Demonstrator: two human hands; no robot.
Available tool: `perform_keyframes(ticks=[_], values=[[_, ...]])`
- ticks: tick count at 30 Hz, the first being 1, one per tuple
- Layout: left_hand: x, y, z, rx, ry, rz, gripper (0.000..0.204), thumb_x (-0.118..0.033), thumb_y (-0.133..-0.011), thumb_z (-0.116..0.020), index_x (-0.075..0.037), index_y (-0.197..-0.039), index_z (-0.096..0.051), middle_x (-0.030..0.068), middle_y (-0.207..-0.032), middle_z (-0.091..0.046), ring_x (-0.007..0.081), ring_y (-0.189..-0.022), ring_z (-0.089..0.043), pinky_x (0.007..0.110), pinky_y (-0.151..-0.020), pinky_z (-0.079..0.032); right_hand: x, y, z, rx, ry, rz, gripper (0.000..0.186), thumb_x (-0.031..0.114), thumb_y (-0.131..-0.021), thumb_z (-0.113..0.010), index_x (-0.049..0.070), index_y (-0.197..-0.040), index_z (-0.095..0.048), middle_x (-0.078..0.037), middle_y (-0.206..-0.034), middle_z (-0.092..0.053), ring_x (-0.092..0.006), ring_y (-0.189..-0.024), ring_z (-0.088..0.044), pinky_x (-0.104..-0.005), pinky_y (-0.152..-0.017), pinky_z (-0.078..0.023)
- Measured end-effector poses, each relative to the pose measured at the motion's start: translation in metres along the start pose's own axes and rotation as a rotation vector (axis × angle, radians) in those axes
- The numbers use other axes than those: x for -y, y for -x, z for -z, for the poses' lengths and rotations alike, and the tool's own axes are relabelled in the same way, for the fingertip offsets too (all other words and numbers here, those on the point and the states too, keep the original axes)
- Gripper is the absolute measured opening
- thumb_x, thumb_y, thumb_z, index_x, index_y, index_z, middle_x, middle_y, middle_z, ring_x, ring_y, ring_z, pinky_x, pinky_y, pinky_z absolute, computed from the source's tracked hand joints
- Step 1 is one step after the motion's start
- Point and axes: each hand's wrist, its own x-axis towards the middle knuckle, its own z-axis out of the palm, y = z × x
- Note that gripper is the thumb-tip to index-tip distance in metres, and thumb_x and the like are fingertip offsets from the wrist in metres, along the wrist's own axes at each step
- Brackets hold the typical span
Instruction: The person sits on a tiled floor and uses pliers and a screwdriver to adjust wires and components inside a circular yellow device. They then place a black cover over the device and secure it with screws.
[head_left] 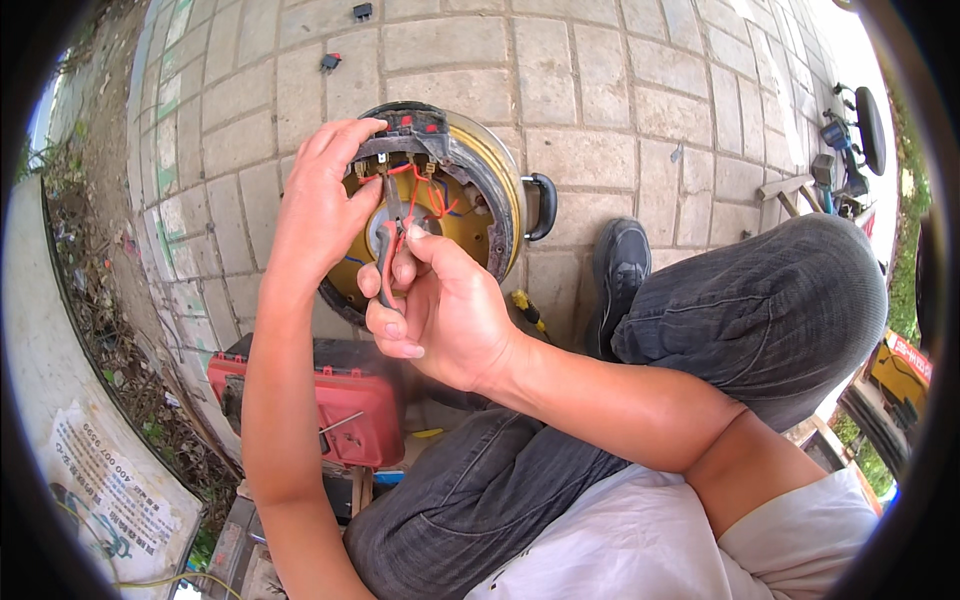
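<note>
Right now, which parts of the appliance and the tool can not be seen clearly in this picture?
- Head view: the tips of the red-handled pliers are too small among the red wires to tell what they grip.
- The left rim of the upturned cooker base is hidden by the left hand.
- Its lower edge is covered by the right hand.
- The red toolbox is partly behind the left forearm.

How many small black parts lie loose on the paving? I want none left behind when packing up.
2: one small black part at the top edge, another with a red spot just below and left of it. The appliance and hands may hide more.
</note>
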Motion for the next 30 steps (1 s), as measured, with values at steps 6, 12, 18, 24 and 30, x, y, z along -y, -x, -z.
perform_keyframes(ticks=[6,12,18,24,30], values=[[0.001,0.001,0.0,-0.002,-0.063,-0.003,0.058,0.003,-0.075,-0.067,-0.008,-0.131,-0.061,0.013,-0.128,-0.06,0.0312,-0.125,-0.054,0.04,-0.108,-0.043,0.0,-0.001,-0.002,-0.048,-0.002,-0.001,0.037,0.038,-0.105,-0.044,0.011,-0.08,-0.049,-0.012,-0.09,-0.063,-0.0236,-0.062,-0.056,-0.0375,-0.054,-0.043],[-0.001,0.005,0.004,0.014,-0.065,-0.012,0.062,0.002,-0.074,-0.071,-0.009,-0.134,-0.059,0.0138,-0.133,-0.058,0.0316,-0.128,-0.053,0.039,-0.111,-0.042,-0.009,0.019,-0.006,-0.152,0.109,-0.034,0.038,0.04,-0.105,-0.044,0.01,-0.084,-0.052,-0.013,-0.094,-0.063,-0.029,-0.072,-0.062,-0.0427,-0.064,-0.051],[0.007,0.013,0.0,-0.13,0.129,-0.106,0.044,0.0,-0.079,-0.073,-0.009,-0.121,-0.065,0.012,-0.134,-0.058,0.0288,-0.128,-0.053,0.039,-0.11,-0.041,-0.006,0.03,0.003,-0.323,0.676,0.182,0.035,0.034,-0.103,-0.05,0.006,-0.083,-0.053,-0.011,-0.084,-0.06,-0.0216,-0.062,-0.056,-0.035,-0.054,-0.045],[0.008,0.02,-0.007,-0.194,0.088,-0.066,0.02,-0.006,-0.08,-0.079,-0.007,-0.098,-0.07,0.0098,-0.13,-0.061,0.0277,-0.125,-0.053,0.039,-0.106,-0.043,0.054,0.032,-0.024,-0.257,1.666,0.396,0.043,0.036,-0.1,-0.058,-0.005,-0.088,-0.063,-0.013,-0.065,-0.058,-0.0248,-0.06,-0.061,-0.0416,-0.06,-0.049],[0.005,0.015,-0.01,-0.157,0.117,0.0,0.015,-0.009,-0.081,-0.079,-0.006,-0.093,-0.072,0.009,-0.13,-0.061,0.0271,-0.128,-0.05,0.04,-0.103,-0.045,0.095,0.059,-0.075,-0.298,2.453,0.715,0.044,0.042,-0.09,-0.071,-0.002,-0.091,-0.068,-0.023,-0.089,-0.066,-0.0431,-0.084,-0.066,-0.0505,-0.075,-0.051]])
